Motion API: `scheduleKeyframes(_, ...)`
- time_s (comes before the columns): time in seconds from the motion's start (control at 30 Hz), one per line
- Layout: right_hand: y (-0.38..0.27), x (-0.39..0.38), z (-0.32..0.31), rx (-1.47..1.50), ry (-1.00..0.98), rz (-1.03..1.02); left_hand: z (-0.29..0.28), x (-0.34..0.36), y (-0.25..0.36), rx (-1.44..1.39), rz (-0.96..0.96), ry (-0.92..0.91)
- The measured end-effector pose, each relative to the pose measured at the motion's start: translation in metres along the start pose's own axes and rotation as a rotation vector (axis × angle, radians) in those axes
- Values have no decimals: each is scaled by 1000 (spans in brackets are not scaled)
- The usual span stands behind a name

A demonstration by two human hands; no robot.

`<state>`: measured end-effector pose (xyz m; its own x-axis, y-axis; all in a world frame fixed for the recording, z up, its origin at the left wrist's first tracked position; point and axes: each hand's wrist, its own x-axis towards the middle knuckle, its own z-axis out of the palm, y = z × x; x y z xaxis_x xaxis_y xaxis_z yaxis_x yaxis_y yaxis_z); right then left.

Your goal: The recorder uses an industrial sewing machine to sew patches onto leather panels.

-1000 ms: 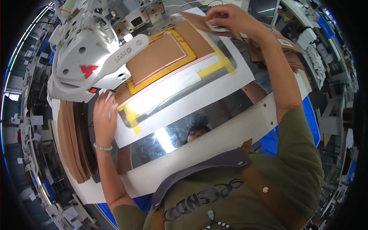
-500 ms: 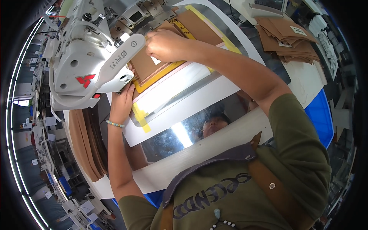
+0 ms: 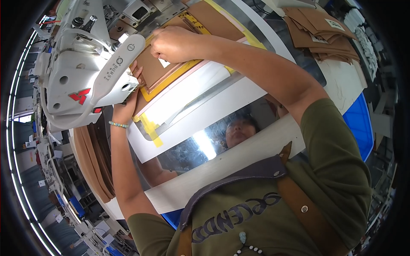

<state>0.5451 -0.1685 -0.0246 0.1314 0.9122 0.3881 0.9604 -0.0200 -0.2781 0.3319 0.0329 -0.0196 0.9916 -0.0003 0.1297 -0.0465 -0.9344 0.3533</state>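
A brown flat piece with a white label (image 3: pixel 164 62) lies over the yellow frame (image 3: pixel 151 94) beside the white sewing machine's head (image 3: pixel 70 85). My right hand (image 3: pixel 175 45) rests on this piece, fingers curled and pinched at its upper part. My left hand (image 3: pixel 127 104) reaches up beside the machine head, its middle hidden by the machine; the fingertips show spread against the piece's left side. The frame sits on a clear plate with yellow tape (image 3: pixel 153 132), over a white sheet (image 3: pixel 147 155).
A pile of brown pieces (image 3: pixel 318 32) is at the upper right, a stack of long brown pieces (image 3: pixel 92 160) at the left. A reflective steel surface (image 3: pixel 183 158) runs along the near side. A blue bin (image 3: pixel 356 126) stands at the right edge. Machinery fills the back.
My right hand has come from the upper right with the brown piece to the middle of the yellow frame. My left hand has moved forward beside the machine head.
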Motion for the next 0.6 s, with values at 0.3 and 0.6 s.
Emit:
scheduleKeyframes(0.3,3,-2,-6,30,-38,1,3,7,-7,97,75,57)
scheduleKeyframes(0.6,-18,-7,-1,235,-78,-209,0,2,-47,-58,119,80)
